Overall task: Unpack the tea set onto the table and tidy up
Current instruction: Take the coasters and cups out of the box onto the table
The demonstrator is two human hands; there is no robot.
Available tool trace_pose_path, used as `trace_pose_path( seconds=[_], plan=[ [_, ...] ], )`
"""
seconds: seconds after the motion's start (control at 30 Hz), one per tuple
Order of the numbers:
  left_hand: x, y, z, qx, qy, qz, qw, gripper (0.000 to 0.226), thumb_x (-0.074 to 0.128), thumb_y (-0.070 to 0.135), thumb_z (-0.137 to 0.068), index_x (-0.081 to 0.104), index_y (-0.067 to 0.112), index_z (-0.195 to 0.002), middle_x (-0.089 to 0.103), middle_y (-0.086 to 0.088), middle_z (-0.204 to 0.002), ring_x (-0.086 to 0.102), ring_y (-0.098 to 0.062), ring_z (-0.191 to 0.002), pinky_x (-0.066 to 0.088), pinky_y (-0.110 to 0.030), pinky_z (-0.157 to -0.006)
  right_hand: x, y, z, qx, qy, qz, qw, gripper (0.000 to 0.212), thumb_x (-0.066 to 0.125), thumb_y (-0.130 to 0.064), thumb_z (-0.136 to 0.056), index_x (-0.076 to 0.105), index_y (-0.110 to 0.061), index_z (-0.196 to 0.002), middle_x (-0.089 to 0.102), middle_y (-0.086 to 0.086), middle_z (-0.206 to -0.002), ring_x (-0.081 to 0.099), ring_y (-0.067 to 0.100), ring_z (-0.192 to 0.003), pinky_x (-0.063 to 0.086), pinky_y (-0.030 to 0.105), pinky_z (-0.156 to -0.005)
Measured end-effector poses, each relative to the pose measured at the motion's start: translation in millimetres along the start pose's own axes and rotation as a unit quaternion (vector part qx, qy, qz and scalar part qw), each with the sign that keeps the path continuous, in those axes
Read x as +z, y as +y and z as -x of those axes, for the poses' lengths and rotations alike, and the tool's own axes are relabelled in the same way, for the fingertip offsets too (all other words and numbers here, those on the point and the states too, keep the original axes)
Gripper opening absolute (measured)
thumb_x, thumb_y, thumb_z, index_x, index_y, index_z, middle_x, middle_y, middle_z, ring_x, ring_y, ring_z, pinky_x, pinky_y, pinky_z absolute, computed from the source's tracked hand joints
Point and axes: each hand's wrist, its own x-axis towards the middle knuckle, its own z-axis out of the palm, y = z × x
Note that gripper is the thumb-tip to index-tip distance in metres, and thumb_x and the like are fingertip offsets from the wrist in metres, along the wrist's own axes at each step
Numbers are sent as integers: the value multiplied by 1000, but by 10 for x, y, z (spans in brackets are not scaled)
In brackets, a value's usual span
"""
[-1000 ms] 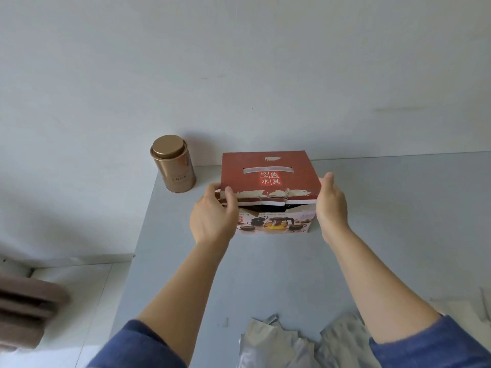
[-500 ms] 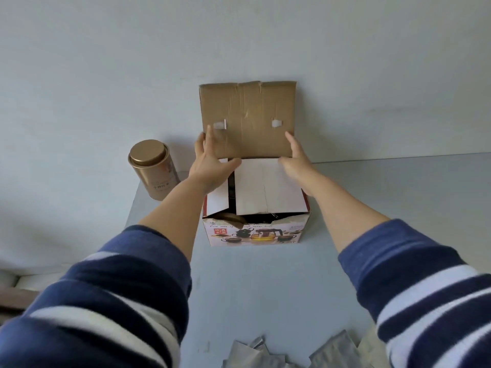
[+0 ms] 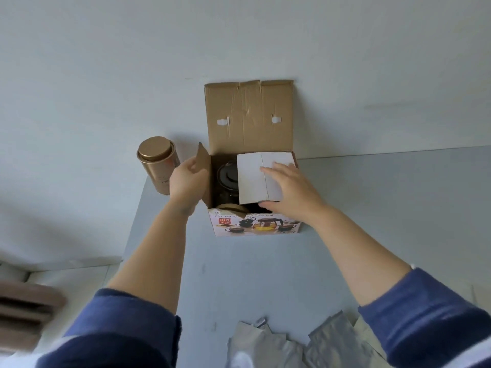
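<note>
One cardboard tea set box (image 3: 256,226) stands upright on the grey bench (image 3: 385,208), at its far edge against the pale wall. Its mouth faces up, and its printed front panel — a picture of a glass teapot and cups — faces you. The box's long side runs left to right across your view.

The box has three flaps you can see. One large brown lid flap (image 3: 249,115) stands straight up against the wall, with two small white tabs showing on it. One narrow brown side flap (image 3: 203,166) is folded outward on the left. One white flap (image 3: 259,177) lies across the right part of the opening.

Your left hand (image 3: 186,179) grips the left side flap, fingers curled around its edge. Your right hand (image 3: 285,189) rests on the white flap — fingers spread flat on top, thumb tucked under the near edge, so the grip is pinching it.

Inside, on the uncovered left side, one dark round teapot lid (image 3: 227,176) shows, with one tan rim below it; the rest is hidden.

One gold tea tin (image 3: 158,164) stands upright just left of the box, behind your left hand. Several silver foil pouches (image 3: 265,343) lie at the near bench edge; their number cannot be told.
</note>
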Motion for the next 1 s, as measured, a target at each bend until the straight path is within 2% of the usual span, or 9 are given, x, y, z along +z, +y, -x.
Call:
trace_pose_path(
  seconds=[0.13, 0.2, 0.37, 0.47, 0.6, 0.67, 0.83, 0.9, 1.0],
  plan=[
    [-86, -136, 63, 57, 40, -173, 983, 54, 49, 9, -87, 45, 23, -139, 48, -3, -139, 53, -24, -115, 53, -39, -85, -61, 39, 210, 20, 265, -160, 951, 35, 52, -20, -96, 54, -13, -131, 66, -5, -107, 61, 9, -79, 40, 7, -68],
    [-52, -173, 121, 67, 70, -282, 955, 41, 48, 14, -90, 56, 23, -129, 43, -3, -140, 45, -28, -124, 50, -41, -89, -42, 141, 252, 148, 368, -281, 874, 18, 44, -18, -99, 57, -8, -108, 55, -9, -72, 49, 16, -61, 39, 23, -60],
    [119, -218, 333, 46, 96, -313, 944, 32, 39, 20, -97, 62, 22, -120, 65, -6, -113, 59, -26, -93, 50, -37, -75, 0, 440, 322, 300, 332, -656, 607, 28, 49, -2, -94, 44, -14, -118, 61, -2, -106, 63, 18, -86, 52, 39, -82],
    [237, -255, 397, 37, 76, -299, 951, 31, 40, 21, -97, 57, 16, -123, 66, -8, -110, 58, -26, -86, 50, -35, -70, 126, 537, 351, 388, 256, -741, 485, 53, 60, 2, -88, 39, -10, -136, 63, 11, -116, 64, 16, -69, 56, 30, -59],
    [285, -229, 445, 54, 57, -347, 935, 30, 50, 21, -96, 51, 12, -125, 61, -10, -118, 60, -31, -103, 51, -40, -82, 221, 495, 429, 489, 51, -662, 566, 13, 64, -18, -90, 56, -10, -82, 49, 1, -69, 39, 6, -47, 46, 21, -45],
    [256, -148, 460, 87, 68, -411, 905, 38, 60, 27, -92, 50, 13, -125, 54, -11, -123, 53, -30, -112, 48, -40, -86, 148, 505, 408, 483, 55, -589, 645, 9, 64, -12, -87, 56, -11, -91, 49, 2, -79, 38, 11, -56, 42, 23, -45],
    [376, 194, 497, 88, -4, -561, 823, 30, 56, 41, -92, 60, 11, -87, 55, -2, -80, 58, -21, -80, 46, -29, -61, -228, 425, 110, 203, 211, -260, 920, 32, 57, -9, -85, 58, -19, -115, 59, 0, -93, 55, 20, -84, 37, 25, -66],
    [488, 290, 509, 34, -46, -618, 784, 31, 57, 36, -90, 53, 14, -69, 50, 2, -67, 52, -14, -64, 37, -23, -51, -309, 329, -87, 70, 154, -196, 966, 27, 63, -19, -84, 60, -23, -110, 61, 1, -106, 56, 18, -92, 42, 25, -71],
    [673, 426, 549, -30, -86, -695, 713, 19, 56, 34, -82, 63, 17, -82, 60, 4, -80, 55, -12, -66, 42, -19, -56, -290, 279, -366, 13, 8, -73, 997, 51, 69, -47, -77, 52, -26, -120, 52, 3, -122, 48, 23, -111, 45, 35, -90]
  ],
)
